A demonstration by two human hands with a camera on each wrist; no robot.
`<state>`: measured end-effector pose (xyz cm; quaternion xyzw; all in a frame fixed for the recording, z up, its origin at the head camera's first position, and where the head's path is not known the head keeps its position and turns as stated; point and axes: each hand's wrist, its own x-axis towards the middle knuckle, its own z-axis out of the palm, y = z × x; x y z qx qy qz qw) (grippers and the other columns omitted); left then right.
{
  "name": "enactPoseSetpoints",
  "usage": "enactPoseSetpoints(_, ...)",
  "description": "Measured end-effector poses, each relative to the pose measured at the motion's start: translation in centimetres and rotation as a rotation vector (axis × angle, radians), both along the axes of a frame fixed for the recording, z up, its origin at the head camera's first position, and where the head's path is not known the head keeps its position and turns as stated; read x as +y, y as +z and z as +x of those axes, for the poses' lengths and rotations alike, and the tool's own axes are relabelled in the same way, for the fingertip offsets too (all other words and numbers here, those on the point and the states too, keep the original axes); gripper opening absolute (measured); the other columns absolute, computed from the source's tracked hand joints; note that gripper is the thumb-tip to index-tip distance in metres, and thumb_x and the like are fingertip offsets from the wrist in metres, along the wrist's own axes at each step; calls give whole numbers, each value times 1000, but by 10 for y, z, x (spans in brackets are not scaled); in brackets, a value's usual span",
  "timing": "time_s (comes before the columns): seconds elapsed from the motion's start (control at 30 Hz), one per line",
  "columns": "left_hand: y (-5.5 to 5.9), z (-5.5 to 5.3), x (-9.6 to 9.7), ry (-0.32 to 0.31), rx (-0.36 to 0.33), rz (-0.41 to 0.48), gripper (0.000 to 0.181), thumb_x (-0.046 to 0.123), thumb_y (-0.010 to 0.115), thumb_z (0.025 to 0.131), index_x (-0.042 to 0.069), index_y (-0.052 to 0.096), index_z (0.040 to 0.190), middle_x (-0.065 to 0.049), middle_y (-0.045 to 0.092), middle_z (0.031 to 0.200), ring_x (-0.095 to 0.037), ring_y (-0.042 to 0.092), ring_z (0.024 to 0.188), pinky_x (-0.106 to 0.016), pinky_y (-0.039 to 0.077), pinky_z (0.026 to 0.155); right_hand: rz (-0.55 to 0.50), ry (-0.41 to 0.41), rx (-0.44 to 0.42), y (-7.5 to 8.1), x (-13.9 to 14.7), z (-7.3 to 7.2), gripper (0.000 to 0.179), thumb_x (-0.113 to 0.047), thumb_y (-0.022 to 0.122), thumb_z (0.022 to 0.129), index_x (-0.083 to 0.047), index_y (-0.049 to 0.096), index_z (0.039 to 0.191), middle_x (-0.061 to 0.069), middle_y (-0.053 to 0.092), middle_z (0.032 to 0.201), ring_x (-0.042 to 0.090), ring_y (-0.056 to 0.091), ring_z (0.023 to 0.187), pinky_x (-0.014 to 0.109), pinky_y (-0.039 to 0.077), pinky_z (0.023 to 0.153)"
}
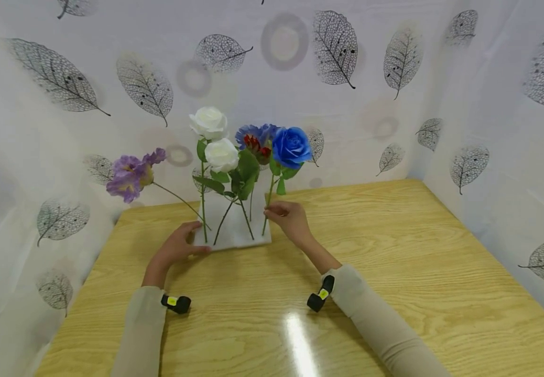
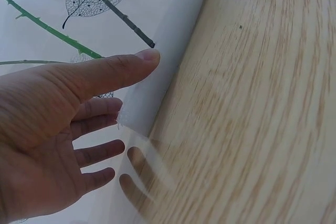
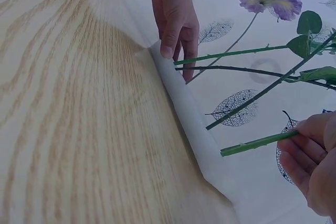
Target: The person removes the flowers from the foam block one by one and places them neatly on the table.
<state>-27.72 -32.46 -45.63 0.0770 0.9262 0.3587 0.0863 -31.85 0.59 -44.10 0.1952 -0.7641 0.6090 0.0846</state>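
A white foam block (image 1: 234, 235) stands on the table with several artificial flower stems rising from it. My left hand (image 1: 177, 245) holds the block's left end, its thumb along the front and its fingers spread around the end and behind. My right hand (image 1: 293, 220) pinches the green stem of a blue rose (image 1: 292, 146) between thumb and fingers; the stem's lower end (image 3: 226, 152) is right at the block's right end. Two white roses (image 1: 221, 155) stand left of the middle. A purple flower (image 1: 130, 175) leans far out to the left.
Behind the roses show a bluish-purple flower (image 1: 253, 133) and small red blooms (image 1: 258, 146). The block stands toward the back of the wood-grain table (image 1: 234, 314). A white curtain (image 1: 371, 115) with a leaf print hangs close behind and along both sides.
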Motion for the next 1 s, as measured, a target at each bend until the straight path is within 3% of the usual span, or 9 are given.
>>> enactPoseSetpoints(0.23, -2, -2, -2, 2, 6, -8, 93, 36, 82, 87, 1, 33, 158, -28, 24, 164, -51, 20, 151, -67, 23, 121, -61, -22, -27, -1, 0, -1, 16, -7, 76, 91, 5, 77, 102, 20, 78, 94, 6, 71, 77, 21, 60, 73)
enactPoseSetpoints(0.43, -2, -2, -2, 2, 0, 1, 93, 36, 82, 87, 1, 33, 158, -29, 23, 164, -51, 19, 151, -67, 22, 121, -82, -31, -22, 0, 0, -1, 11, -6, 77, 90, 4, 77, 94, 20, 76, 88, 3, 68, 71, 18, 57, 68)
enactPoseSetpoints(0.53, -2, -2, -1, 3, 2, -6, 93, 36, 82, 87, 0, 32, 158, -29, 23, 164, -52, 20, 151, -67, 22, 121, -67, -47, -8, -1, 1, -1, 10, -7, 78, 89, 3, 78, 91, 18, 76, 83, 9, 69, 70, 22, 58, 65)
enactPoseSetpoints(0.7, -3, -2, -2, 5, -1, -7, 94, 37, 82, 87, 1, 32, 158, -28, 23, 165, -50, 20, 151, -66, 22, 122, -65, -69, -27, -4, 2, -5, 11, -9, 78, 90, 1, 78, 89, 14, 76, 78, 34, 73, 76, 49, 61, 72)
enactPoseSetpoints(0.77, -3, -2, -2, 2, 2, -9, 95, 37, 82, 87, 1, 32, 158, -28, 23, 164, -50, 20, 151, -66, 22, 122, -58, -76, -42, -5, 3, -6, 10, -9, 78, 90, 1, 78, 89, 13, 76, 77, 40, 72, 79, 52, 61, 73)
enactPoseSetpoints(0.87, -3, -3, -2, 0, 3, -7, 95, 37, 82, 87, 0, 31, 158, -29, 23, 164, -51, 20, 151, -66, 21, 122, -44, -76, -51, -5, 3, -7, 10, -9, 78, 90, 1, 78, 88, 14, 76, 78, 43, 72, 80, 40, 61, 68)
enactPoseSetpoints(1.0, -3, -2, -2, -2, 2, -2, 95, 38, 82, 87, 0, 31, 158, -29, 23, 164, -51, 20, 151, -67, 22, 121, 3, -57, -9, -5, 3, -7, 10, -9, 79, 89, 0, 79, 89, 15, 76, 80, 33, 71, 75, 22, 53, 61)
